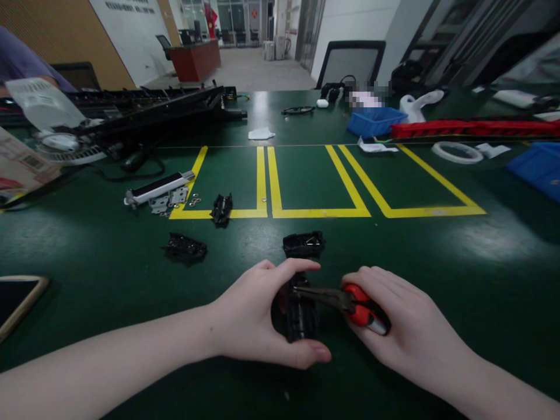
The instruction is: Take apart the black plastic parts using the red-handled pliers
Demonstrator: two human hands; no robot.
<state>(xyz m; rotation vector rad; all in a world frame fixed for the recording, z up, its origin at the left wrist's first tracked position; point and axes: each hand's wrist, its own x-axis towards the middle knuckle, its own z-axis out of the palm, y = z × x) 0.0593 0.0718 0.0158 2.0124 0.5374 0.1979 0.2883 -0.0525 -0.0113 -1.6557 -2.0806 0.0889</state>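
My left hand (258,318) grips a black plastic part (301,318) between thumb and fingers, holding it just above or on the green table. My right hand (402,321) is closed round the red-and-black handles of a pair of pliers (332,297). The dark jaws of the pliers reach left and touch the upper portion of the held part; what they pinch is too small to make out. Just beyond my left hand lies a similar black part (304,244). Another black part (186,247) rests to the left, and one more (221,209) sits on the yellow tape.
A white-and-black bar (160,188) lies beside metal brackets (168,200) and small rings (195,201). At the left edge is a phone (20,300). Farther back stand a long black assembly (175,116), a white fan (48,111), blue bins (376,121) and a tape roll (457,153).
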